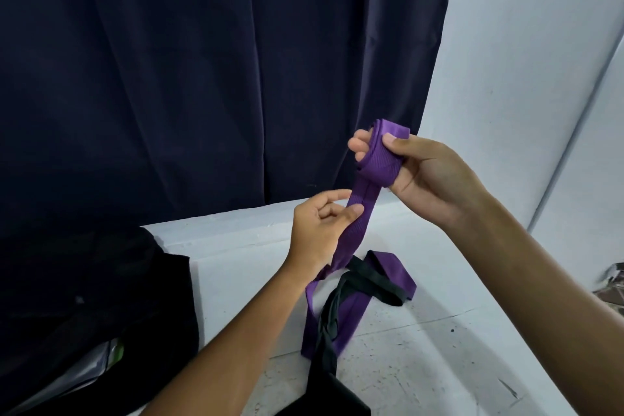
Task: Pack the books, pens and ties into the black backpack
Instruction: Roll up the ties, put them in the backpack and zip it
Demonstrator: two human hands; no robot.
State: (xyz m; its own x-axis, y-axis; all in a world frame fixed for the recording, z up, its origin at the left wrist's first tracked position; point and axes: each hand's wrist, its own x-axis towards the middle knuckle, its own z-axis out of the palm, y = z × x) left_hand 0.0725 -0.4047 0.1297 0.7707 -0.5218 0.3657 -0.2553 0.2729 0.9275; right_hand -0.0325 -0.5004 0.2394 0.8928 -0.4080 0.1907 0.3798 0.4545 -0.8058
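— Well, right hand (422,172): status?
— Fingers and thumb curled round the rolled end of the purple tie (366,192), raised above the white table (422,331).
— Left hand (320,226)?
— Pinching the tie's hanging length lower down; its tail lies on the table, tangled with a black tie (364,284), beside the black backpack (94,297).

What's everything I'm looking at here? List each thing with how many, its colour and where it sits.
purple tie: one, purple, partly rolled in the hands, its tail trailing on the table
black tie: one, black, on the table, crossing the purple tail
black backpack: one, black, lower left on the table
table: one, white, below the hands
curtain: one, dark navy, behind
wall: white, right
left hand: pinches the hanging strip
right hand: grips the roll
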